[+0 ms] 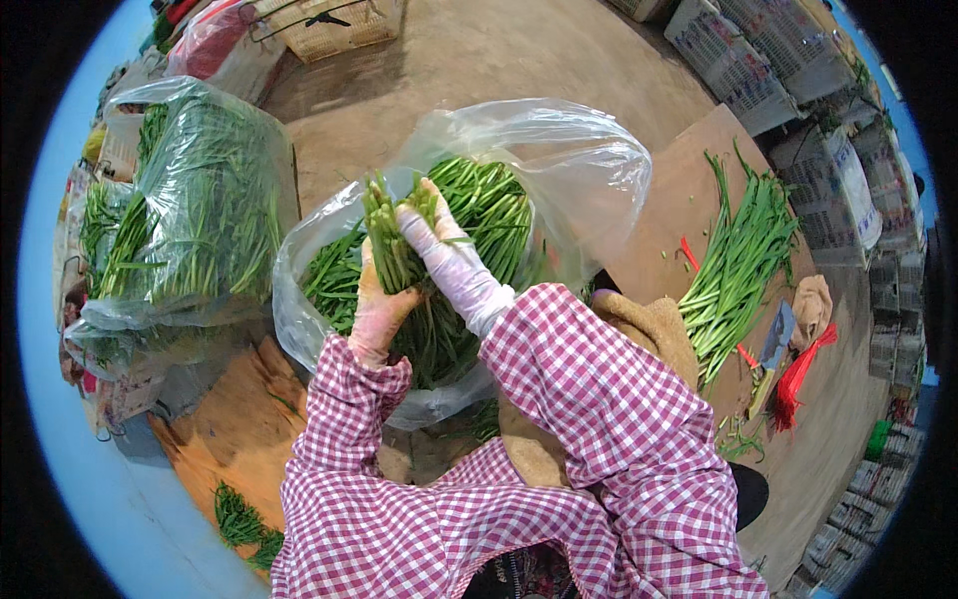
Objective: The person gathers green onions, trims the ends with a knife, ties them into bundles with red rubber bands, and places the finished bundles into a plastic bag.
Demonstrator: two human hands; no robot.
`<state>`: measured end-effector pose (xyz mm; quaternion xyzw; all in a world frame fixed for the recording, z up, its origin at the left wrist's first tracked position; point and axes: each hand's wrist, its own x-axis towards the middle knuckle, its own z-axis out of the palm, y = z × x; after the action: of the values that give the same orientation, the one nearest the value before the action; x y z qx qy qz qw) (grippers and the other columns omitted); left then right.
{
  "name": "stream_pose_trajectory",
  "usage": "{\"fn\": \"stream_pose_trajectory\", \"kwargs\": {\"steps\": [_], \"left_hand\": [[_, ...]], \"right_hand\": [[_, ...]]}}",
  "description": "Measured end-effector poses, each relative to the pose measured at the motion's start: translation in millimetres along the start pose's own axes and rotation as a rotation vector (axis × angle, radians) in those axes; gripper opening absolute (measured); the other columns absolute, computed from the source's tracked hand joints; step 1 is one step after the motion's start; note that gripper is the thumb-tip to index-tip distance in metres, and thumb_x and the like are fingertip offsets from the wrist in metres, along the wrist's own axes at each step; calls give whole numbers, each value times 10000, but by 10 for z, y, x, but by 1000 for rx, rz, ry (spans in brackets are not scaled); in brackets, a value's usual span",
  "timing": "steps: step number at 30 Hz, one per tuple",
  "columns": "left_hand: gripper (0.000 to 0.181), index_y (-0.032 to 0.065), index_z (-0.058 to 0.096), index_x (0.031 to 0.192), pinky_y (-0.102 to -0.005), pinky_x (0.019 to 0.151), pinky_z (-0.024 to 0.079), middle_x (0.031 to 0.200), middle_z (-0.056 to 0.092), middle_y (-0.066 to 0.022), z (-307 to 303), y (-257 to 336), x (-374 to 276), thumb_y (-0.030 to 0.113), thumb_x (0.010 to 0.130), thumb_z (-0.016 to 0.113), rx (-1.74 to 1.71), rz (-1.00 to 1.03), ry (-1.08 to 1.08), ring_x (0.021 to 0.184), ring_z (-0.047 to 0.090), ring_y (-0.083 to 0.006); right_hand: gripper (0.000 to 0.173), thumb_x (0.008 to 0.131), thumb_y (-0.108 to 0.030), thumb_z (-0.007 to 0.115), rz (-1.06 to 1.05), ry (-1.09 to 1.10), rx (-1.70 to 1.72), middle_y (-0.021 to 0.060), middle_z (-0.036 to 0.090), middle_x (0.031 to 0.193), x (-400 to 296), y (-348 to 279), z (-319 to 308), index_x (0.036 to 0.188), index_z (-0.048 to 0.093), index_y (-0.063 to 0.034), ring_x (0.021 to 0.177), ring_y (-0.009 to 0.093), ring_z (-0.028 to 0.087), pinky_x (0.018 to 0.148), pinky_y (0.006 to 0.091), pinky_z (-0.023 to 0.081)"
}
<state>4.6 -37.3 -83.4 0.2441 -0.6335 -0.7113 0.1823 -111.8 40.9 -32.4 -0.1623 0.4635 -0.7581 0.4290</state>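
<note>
My left hand (382, 303), gloved, is closed around a bundle of green leafy stalks (391, 251), cut ends upward. My right hand (441, 236), in a whitish glove, grips the upper part of the stalks from the right. Both hands are over an open clear plastic bag (584, 150). Inside the bag lie more green stalks (486, 210), beneath and behind my hands. The lower end of the held stalks hangs down into the bag, and its leaf tips are partly hidden.
A filled clear bag of greens (217, 202) stands left. On a brown board (658, 187) at right lie loose greens (737, 262), a knife (777, 333) and red ties (801, 382). Plastic crates (730, 67) line the far right. Small bunches (236, 517) rest on an orange sheet (232, 442).
</note>
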Motion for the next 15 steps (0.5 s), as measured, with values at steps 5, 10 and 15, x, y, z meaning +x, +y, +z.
{"fn": "stream_pose_trajectory", "kwargs": {"steps": [5,10,15], "left_hand": [[872,58,382,1421,-367,1011,466,1288,570,-81,169,292,-233,3,683,844,-148,-167,-184,1179,563,-209],[631,33,536,1283,-346,940,494,1174,644,-70,26,272,89,218,760,838,251,41,-173,1088,616,-189],[632,42,537,1280,-343,932,496,1193,633,-74,286,223,64,177,746,846,-17,144,-87,1077,617,-190]], "right_hand": [[972,903,-492,660,-15,11,-276,201,528,1366,-44,83,-110,1538,136,25,1259,270,516,1063,328,381],[936,877,-567,644,-62,-32,-534,269,438,1433,-59,-19,-139,1473,293,63,1344,352,440,1104,380,353],[941,868,-519,687,-123,-85,-275,261,422,1435,35,150,-229,1473,281,78,1335,330,440,1107,378,352]]}}
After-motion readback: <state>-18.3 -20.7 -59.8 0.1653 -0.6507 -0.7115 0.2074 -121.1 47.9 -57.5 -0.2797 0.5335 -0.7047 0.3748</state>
